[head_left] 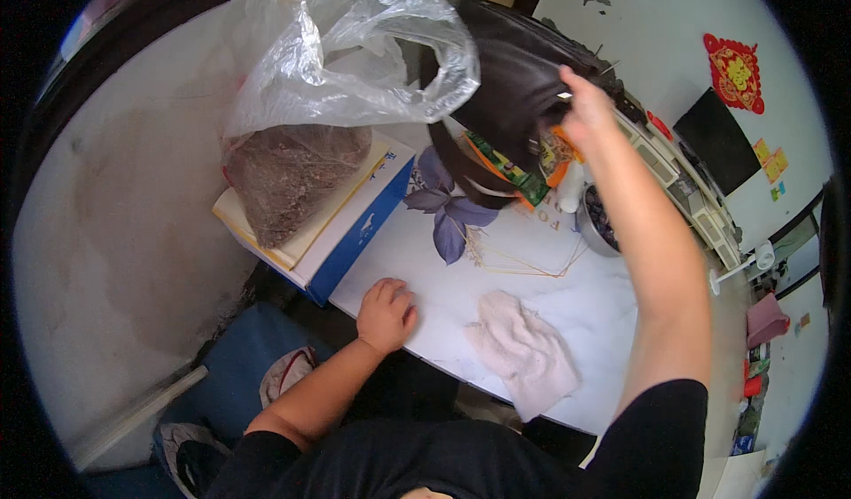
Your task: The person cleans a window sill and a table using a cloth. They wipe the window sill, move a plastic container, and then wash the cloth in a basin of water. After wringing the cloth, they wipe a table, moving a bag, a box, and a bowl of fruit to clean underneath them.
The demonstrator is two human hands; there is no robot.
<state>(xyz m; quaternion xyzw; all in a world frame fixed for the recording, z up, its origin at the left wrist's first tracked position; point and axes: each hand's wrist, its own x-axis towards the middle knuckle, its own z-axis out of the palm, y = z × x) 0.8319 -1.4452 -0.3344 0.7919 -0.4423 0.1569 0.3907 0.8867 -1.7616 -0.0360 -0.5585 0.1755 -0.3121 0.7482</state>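
My right hand (585, 113) reaches far across the table and grips the side of a dark leather handbag (514, 65), which has a dark strap hanging from it. Close below the bag lie green and orange snack packets (510, 167), partly hidden by it. My left hand (387, 315), loosely curled with nothing visible in it, rests on the near left edge of the white marble-patterned table (425, 322). To its right, a crumpled pale pink cloth (523, 353) lies on the tabletop.
A clear plastic bag of brown crumbly stuff (297, 175) sits on a blue and white box (355, 242) at left. Beside my right forearm stand a metal bowl of dark pieces (596, 224) and a white bottle (572, 187). A blue seat (239, 357) is at lower left.
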